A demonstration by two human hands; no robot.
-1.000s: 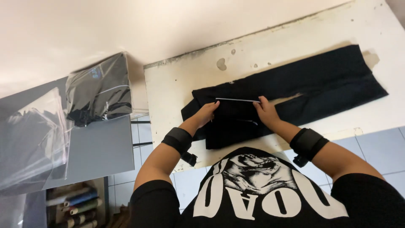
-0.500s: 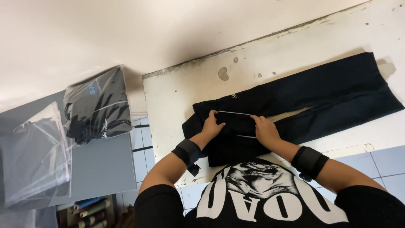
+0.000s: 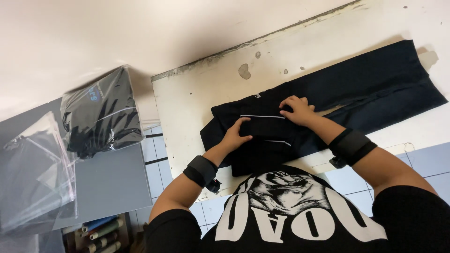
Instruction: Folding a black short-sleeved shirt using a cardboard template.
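Both hands flat, no grip closed: left hand (image 3: 236,136) pins the folded black trousers (image 3: 328,100), right hand (image 3: 296,108) beside it should press the white-piped fold flat on the counter (image 3: 197,107).

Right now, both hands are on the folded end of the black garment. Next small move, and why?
Probably press the fold flat, then turn the folded part over toward the long end. The left hand and right hand rest flat on the folded section of the black garment, neither in a closed grip, while the rest stretches unfolded across the white board to the right.
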